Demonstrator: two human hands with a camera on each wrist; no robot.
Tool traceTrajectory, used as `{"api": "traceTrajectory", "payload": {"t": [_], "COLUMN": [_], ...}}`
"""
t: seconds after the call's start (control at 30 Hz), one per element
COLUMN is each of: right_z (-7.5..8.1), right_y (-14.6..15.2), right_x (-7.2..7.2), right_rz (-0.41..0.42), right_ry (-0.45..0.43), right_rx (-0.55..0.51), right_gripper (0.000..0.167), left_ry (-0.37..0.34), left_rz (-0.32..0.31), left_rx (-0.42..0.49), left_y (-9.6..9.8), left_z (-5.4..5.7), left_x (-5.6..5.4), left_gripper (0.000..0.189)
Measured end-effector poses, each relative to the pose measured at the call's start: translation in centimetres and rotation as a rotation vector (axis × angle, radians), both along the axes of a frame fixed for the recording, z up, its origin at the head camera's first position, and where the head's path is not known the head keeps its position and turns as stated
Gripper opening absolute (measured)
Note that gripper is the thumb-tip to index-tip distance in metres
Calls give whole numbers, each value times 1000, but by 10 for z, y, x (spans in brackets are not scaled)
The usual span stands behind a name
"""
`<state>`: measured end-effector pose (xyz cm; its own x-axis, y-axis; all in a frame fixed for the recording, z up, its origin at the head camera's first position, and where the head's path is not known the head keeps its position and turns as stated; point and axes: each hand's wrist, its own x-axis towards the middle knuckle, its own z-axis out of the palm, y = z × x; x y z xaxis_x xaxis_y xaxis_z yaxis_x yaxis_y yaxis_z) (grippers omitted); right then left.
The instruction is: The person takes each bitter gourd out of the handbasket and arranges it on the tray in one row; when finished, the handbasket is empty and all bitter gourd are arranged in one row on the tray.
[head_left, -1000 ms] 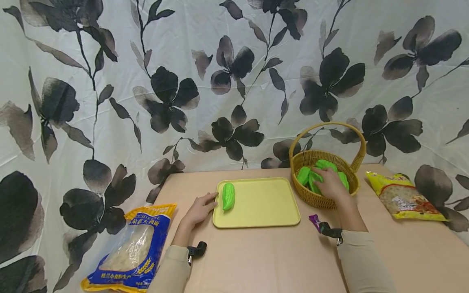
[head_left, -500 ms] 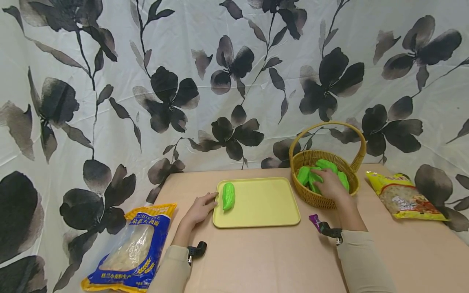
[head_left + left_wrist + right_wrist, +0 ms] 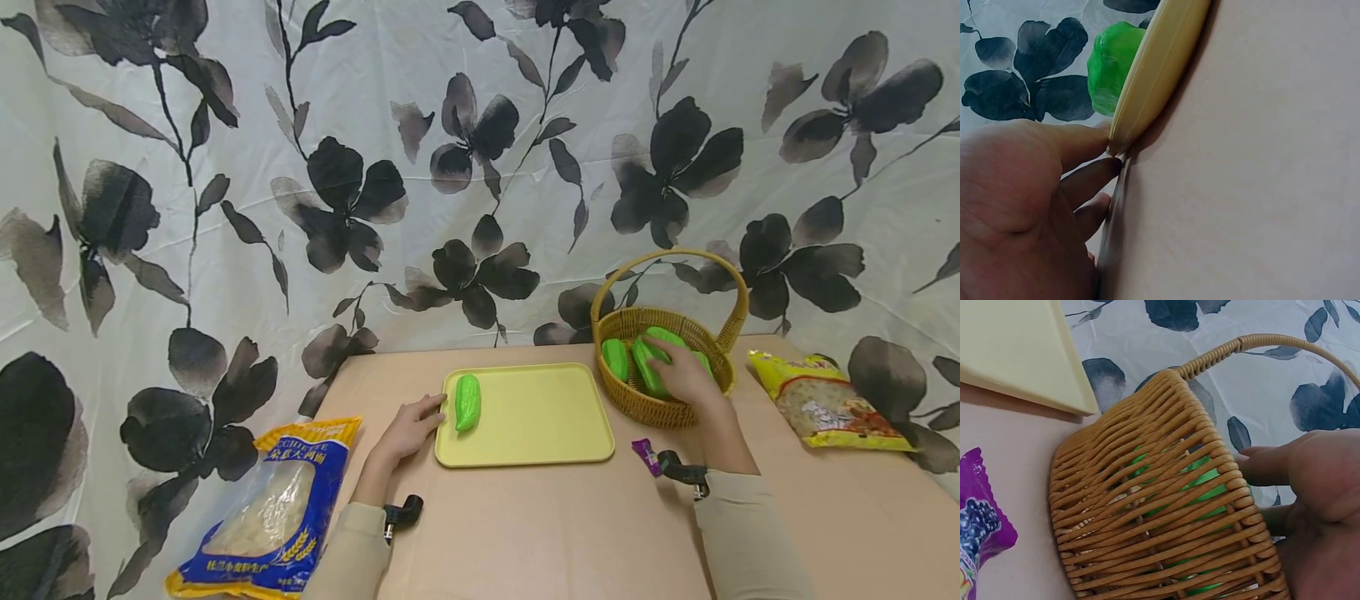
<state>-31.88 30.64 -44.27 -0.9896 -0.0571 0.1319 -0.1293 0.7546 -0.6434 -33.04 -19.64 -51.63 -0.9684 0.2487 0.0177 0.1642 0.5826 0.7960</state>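
Observation:
In the head view a green, ridged bitter melon (image 3: 468, 402) lies at the left end of the yellow tray (image 3: 540, 417). My left hand (image 3: 408, 429) pinches the tray's left rim, and the left wrist view has the thumb and fingertips right at that edge. Several more bitter melons (image 3: 615, 360) lie in the wicker basket (image 3: 637, 406) at the back right. Inside it, my right hand (image 3: 686, 375) grips one bitter melon (image 3: 648, 367) near the middle. The right wrist view shows the fingers reaching over the basket rim, their tips partly hidden by the weave.
A blue and yellow pasta bag (image 3: 262, 517) lies at the left, and a yellow food bag (image 3: 832, 404) at the right. A small purple packet (image 3: 647, 457) sits in front of the basket, whose tall handle (image 3: 738, 312) arches overhead. Behind the table hangs a flowered cloth (image 3: 450, 275).
My right hand has shifted slightly right inside the basket, and the middle melon has moved with it, opening a gap beside the leftmost one. The left hand and tray stay put.

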Motion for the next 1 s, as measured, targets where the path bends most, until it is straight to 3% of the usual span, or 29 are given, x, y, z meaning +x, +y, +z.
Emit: {"api": "traceTrajectory", "payload": {"t": [0.2,0.47,0.87,1.0], "right_z": [4,8,23,32], "right_y": [1,-2,-15,-24], "right_x": [2,5,10,14], "right_rz": [-26,-23,80,96], "right_ry": [-10,-11,49,49], "right_rx": [-112,-418,-613,-631], "right_gripper": [53,57,60,60], "left_ry": [0,3,3,2], "left_rz": [2,4,-2,2], "left_rx": [7,3,-2,4], "left_y": [0,0,0,-1], "left_z": [1,0,0,0], "left_x": [1,0,0,0], "left_gripper": [47,48,47,47]}}
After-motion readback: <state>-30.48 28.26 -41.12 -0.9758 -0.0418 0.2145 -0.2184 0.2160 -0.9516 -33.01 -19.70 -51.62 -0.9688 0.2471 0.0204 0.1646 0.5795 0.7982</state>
